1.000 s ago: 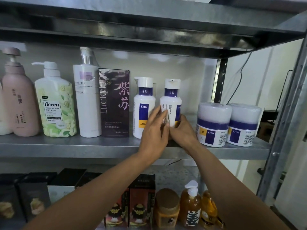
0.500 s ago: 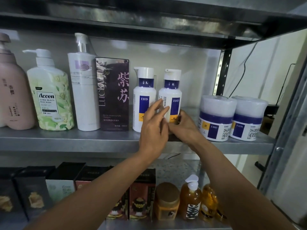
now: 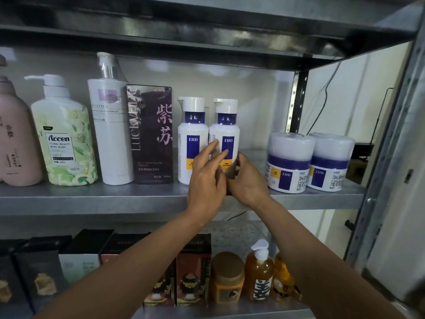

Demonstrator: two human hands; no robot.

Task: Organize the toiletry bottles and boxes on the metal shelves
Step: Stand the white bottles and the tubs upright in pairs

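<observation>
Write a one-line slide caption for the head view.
Left hand touches the label of the right-hand EHD bottle with straight fingers while right hand holds its base, on a metal shelf.

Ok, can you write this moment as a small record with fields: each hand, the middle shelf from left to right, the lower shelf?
left hand: straight fingers touch front of right EHD bottle
right hand: holds that bottle's lower right side
middle shelf: pink bottle, Accen bottle, tall white pump bottle, purple box, left EHD bottle, right EHD bottle, left EHD jar, right EHD jar
lower shelf: boxes, brown jar, amber bottles
</observation>
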